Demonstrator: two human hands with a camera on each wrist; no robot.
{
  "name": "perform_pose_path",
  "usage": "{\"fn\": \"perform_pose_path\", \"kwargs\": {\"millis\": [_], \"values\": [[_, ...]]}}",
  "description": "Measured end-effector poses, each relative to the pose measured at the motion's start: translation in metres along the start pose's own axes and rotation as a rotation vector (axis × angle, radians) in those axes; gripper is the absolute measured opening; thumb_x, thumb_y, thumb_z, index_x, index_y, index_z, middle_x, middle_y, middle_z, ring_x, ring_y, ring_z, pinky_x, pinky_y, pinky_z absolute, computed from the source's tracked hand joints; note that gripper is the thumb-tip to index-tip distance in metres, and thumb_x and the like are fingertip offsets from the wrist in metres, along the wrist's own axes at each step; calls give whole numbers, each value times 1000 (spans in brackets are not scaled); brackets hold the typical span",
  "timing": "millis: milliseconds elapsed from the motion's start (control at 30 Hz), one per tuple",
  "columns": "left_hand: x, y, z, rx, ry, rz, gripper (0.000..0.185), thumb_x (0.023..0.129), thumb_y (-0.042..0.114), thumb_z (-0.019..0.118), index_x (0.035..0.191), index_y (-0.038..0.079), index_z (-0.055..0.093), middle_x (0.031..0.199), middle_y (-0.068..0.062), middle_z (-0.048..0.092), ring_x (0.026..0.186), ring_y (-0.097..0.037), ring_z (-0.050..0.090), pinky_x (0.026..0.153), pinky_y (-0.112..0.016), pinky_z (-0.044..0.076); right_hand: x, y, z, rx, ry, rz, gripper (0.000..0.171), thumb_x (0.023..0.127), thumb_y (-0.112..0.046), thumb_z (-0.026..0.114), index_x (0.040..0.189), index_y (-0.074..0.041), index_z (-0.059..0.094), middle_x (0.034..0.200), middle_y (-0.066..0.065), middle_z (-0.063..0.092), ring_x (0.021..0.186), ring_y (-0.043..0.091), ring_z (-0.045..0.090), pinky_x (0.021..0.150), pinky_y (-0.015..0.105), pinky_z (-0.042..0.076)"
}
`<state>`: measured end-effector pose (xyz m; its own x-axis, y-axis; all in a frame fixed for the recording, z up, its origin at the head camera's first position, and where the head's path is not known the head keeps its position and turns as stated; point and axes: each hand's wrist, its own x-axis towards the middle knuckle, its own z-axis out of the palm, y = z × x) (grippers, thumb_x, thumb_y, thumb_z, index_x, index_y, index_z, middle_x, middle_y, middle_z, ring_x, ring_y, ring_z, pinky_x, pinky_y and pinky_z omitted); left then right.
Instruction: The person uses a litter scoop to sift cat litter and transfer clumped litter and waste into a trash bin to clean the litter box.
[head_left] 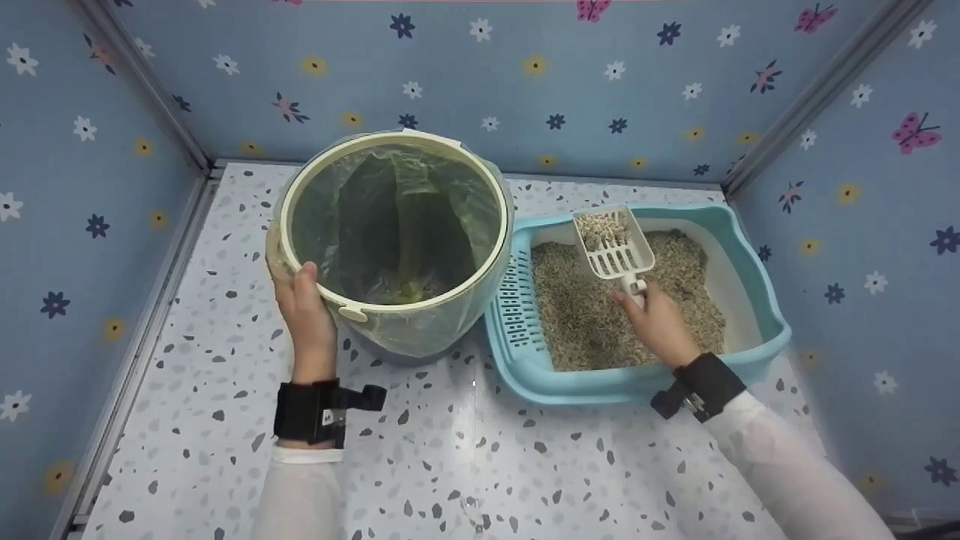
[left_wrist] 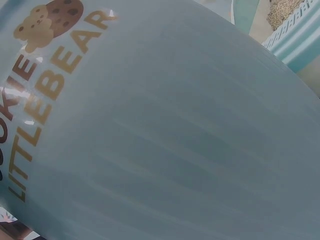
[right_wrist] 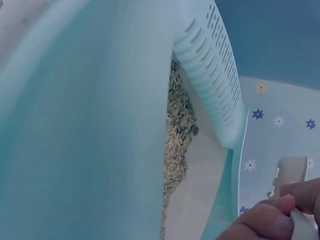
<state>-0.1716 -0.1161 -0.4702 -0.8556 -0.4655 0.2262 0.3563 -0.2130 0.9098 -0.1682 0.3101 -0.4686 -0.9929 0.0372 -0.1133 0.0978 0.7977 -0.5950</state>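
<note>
In the head view my left hand (head_left: 306, 315) grips the near left rim of a trash can (head_left: 420, 298), its thumb up at the edge. A thin clear bag lines the can and folds over its rim. Printed bear and lettering show on the can's wall (left_wrist: 175, 130) in the left wrist view. My right hand (head_left: 660, 322) holds a white slotted litter scoop (head_left: 622, 259) by its handle, over a blue litter box (head_left: 577, 386). Pale clumped litter (head_left: 602, 229) lies in the scoop. Brown granular litter (head_left: 600, 322) covers much of the box's floor.
Blue flowered panels (head_left: 480, 82) stand behind and on both sides. The floor (head_left: 465, 450) is white with grey specks. A perforated ledge (head_left: 517, 300) forms the box's left side, close beside the trash can. Both wrists wear black straps (head_left: 307, 412).
</note>
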Motion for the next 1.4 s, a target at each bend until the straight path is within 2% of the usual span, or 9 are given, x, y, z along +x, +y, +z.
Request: {"fn": "perform_pose_path", "kwargs": {"millis": [200,433,667,767,867,967,1133,1267,1400], "values": [[1,0,0,-28,-10,23,61,89,3,30,149,12,20,150,-12,32,136,-31,34,110,-44,29,-7,2,3,42,76,-53,35,98,-32,48,103,2,49,69,5,47,54,15,44,51,29,38],[2,1,1,-37,-6,34,62,88,1,32,149,10,22,150,-11,32,137,-28,34,112,-42,26,-6,3,1,66,151,-86,38,98,-33,48,107,4,51,68,5,50,53,13,47,52,27,39],[1,0,0,-19,4,28,61,89,3,33,148,9,23,149,-13,33,137,-27,34,112,-41,25,-5,3,-1,70,158,-76,39,98,-35,46,108,2,51,69,5,49,55,14,46,53,28,39],[1,0,-1,-1,1,19,61,89,4,33,149,9,22,150,-13,33,136,-26,34,112,-40,25,-5,4,-4,44,169,-75,40,98,-38,46,104,2,50,69,5,47,55,14,44,54,30,37],[1,1,-1,8,1,22,61,89,3,33,148,9,22,150,-13,33,137,-26,33,113,-39,25,-6,6,-5,-4,219,-94,38,97,-37,50,97,1,50,67,5,45,52,16,42,52,31,35],[1,0,-1,-3,6,13,61,89,3,33,148,10,23,149,-13,34,136,-27,35,112,-40,26,-5,8,-5,-69,290,-139,34,94,-33,57,91,0,51,63,5,46,48,17,41,49,32,33],[-1,0,-1,-9,-2,-3,59,91,5,33,149,12,22,148,-14,35,135,-29,36,111,-45,27,-5,11,-5,-166,376,-221,29,90,-27,64,89,0,53,58,6,47,42,16,40,42,31,31],[-1,0,0,-8,-9,4,59,91,6,33,149,12,21,148,-14,35,136,-29,36,111,-46,26,-5,11,-4,-197,407,-245,28,89,-25,66,88,-1,52,57,7,48,41,18,41,41,31,30],[-1,0,0,-3,-2,3,59,91,6,33,148,10,22,147,-14,36,135,-30,36,111,-44,27,-6,11,-5,-204,401,-212,29,89,-27,65,90,-2,52,59,8,50,44,22,45,43,32,30]]}}
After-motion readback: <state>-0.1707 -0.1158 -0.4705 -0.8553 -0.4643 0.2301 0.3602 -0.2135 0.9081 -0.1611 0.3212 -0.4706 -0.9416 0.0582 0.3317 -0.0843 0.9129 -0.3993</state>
